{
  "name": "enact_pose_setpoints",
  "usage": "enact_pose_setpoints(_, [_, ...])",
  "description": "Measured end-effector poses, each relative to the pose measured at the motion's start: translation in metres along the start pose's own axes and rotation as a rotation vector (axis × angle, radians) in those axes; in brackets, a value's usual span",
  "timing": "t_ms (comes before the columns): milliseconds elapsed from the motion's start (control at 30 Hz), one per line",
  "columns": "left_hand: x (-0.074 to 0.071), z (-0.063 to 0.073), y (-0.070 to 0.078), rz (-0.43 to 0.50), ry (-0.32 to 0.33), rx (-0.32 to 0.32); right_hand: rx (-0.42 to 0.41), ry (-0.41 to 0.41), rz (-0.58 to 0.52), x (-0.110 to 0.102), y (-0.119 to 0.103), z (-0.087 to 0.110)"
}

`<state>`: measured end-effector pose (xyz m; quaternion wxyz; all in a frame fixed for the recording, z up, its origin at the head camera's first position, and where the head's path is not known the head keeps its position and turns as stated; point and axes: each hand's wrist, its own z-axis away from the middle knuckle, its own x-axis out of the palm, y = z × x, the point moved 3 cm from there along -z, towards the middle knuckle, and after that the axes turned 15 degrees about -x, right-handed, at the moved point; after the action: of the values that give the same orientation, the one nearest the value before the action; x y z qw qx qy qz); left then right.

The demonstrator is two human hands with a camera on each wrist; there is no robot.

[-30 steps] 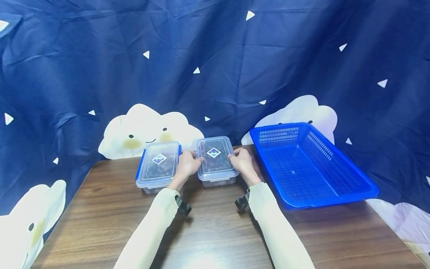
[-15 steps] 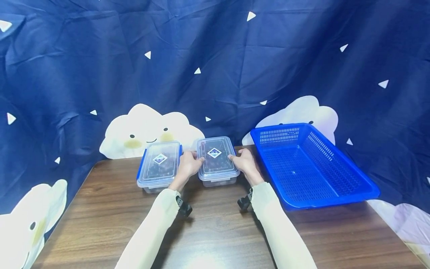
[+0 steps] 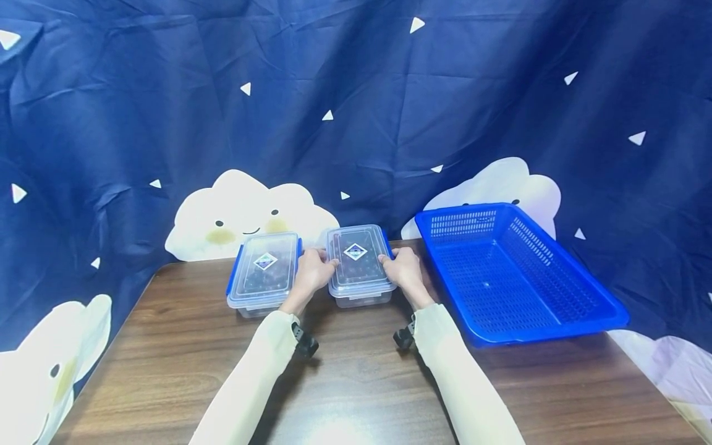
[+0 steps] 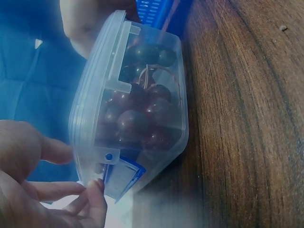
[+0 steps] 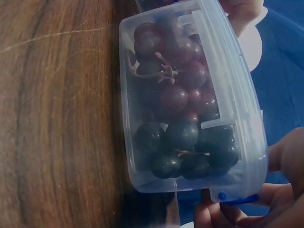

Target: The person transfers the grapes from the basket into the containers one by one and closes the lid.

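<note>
A clear food storage box (image 3: pixel 358 275) with a diamond label on its lid stands between my hands. Through its walls, dark red and dark green grapes (image 5: pixel 171 102) show with thin stems. My left hand (image 3: pixel 313 271) is at the box's left side, thumb by the lid edge, fingertips at a blue latch (image 4: pixel 124 176) that slants out from the wall. On the opposite side my right hand (image 3: pixel 403 269) grips the lid edge, thumb on top and fingers curled under another blue latch (image 5: pixel 241 199), which lies close against the rim.
Just left of my left hand is a second lidded box (image 3: pixel 261 281) with blue latches. A large blue perforated basket (image 3: pixel 547 337) stands to the right on the wooden table (image 3: pixel 356 383). A dark blue cloud-print curtain (image 3: pixel 356 123) hangs right behind the table.
Both hands stay almost in place on the box. Blue of the right latch now shows along the lid's right edge, where earlier it barely showed.
</note>
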<state>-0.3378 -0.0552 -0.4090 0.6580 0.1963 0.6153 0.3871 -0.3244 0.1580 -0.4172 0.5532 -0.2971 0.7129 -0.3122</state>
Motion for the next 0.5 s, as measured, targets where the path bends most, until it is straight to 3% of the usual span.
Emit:
enact_pose_setpoints(233, [-0.0014, 0.0007, 0.0009, 0.015, 0.002, -0.005, -0.027, 0.006, 0.075, 0.0004, -0.0043, -0.0011])
enact_pose_setpoints(500, [-0.0002, 0.0000, -0.0018, 0.046, -0.015, -0.020, -0.015, 0.002, 0.070, 0.0006, -0.0027, 0.0005])
